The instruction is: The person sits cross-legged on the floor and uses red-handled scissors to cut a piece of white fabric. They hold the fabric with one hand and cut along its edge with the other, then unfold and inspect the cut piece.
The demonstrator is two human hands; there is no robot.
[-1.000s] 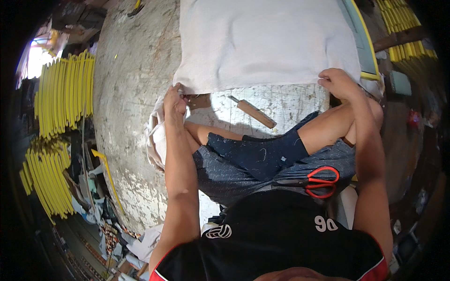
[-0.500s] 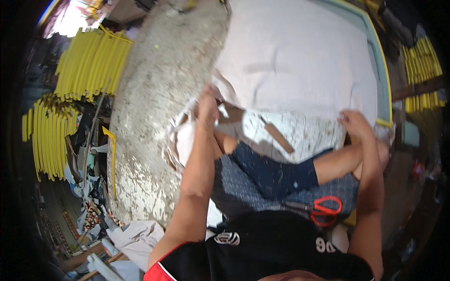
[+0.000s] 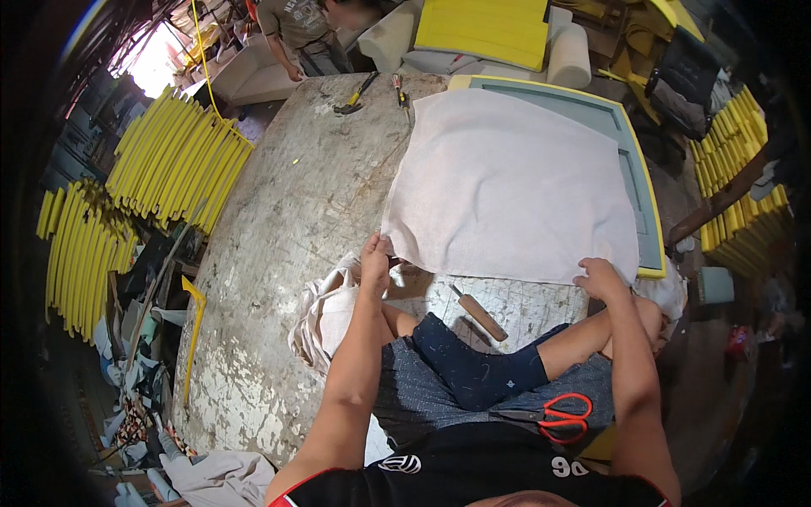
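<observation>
A pale off-white cloth (image 3: 507,186) lies spread, with soft wrinkles, over a blue-green panel (image 3: 629,173) edged in yellow. At the cloth's near left corner, my left hand (image 3: 375,264) is closed, pinching the fabric. My right hand (image 3: 601,277) grips the near edge close to the right corner, its fingers bent. Between the hands, on the worn table (image 3: 279,228), lies a tool with a wooden handle (image 3: 481,317) and a thin metal tip. Scissors with red-orange handles (image 3: 564,418) rest on my lap, their blades partly hidden. More bunched cloth (image 3: 325,321) lies beside my left forearm.
A hammer (image 3: 356,95) and a screwdriver (image 3: 400,91) lie at the table's far edge. Yellow foam strips (image 3: 173,160) are stacked at the left, more foam (image 3: 731,144) at the right. Another person (image 3: 300,34) stands beyond the table, near pale sofa parts (image 3: 253,74).
The view has tilted up, bringing the table's far edge and another person into sight. The cloth's near edge now lies straighter between my hands, which still hold it.
</observation>
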